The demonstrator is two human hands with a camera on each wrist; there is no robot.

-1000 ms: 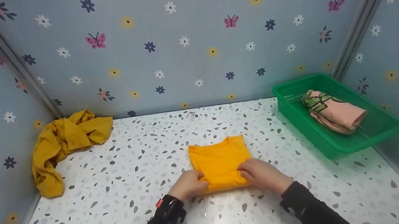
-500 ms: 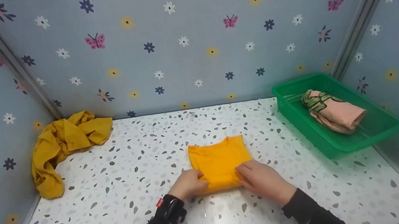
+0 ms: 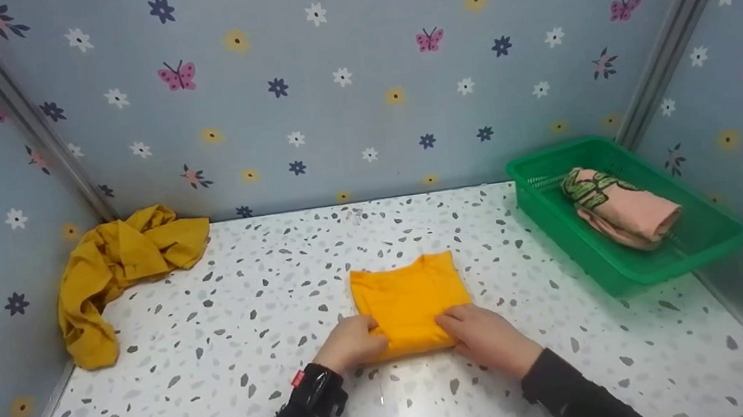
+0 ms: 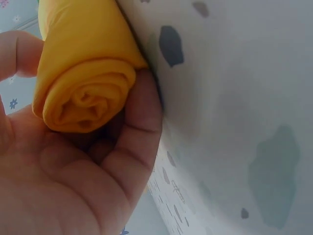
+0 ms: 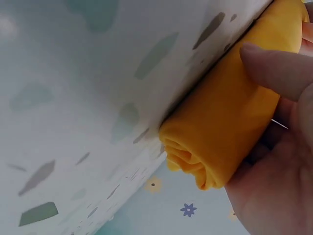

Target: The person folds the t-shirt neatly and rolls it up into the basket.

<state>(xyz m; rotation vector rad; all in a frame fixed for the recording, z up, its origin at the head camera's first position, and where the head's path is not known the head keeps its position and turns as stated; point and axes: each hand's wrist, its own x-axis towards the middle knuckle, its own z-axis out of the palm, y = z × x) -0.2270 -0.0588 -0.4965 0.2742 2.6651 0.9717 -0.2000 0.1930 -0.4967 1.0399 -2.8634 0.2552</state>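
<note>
A folded orange-yellow cloth (image 3: 410, 296) lies on the speckled table, its near edge rolled into a thick tube and its far part flat. My left hand (image 3: 351, 342) grips the left end of the roll, fingers curled underneath. In the left wrist view the cloth's end (image 4: 88, 100) shows a spiral of layers. At the right end my right hand (image 3: 490, 335) holds the roll, with its thumb (image 5: 276, 71) lying across the outer layer in the right wrist view. The fingers of that hand are partly hidden behind the cloth.
A crumpled mustard-yellow cloth (image 3: 129, 256) lies in the back left corner against the wall. On the right stands a green plastic basket (image 3: 697, 260), holding a rolled pink garment (image 3: 627, 209) with a green print. Flower-patterned walls (image 3: 356, 83) enclose the table (image 3: 298, 416) on three sides.
My right hand has shifted slightly inward along the roll and changed its hold on it. My left hand and the other things have stayed in place.
</note>
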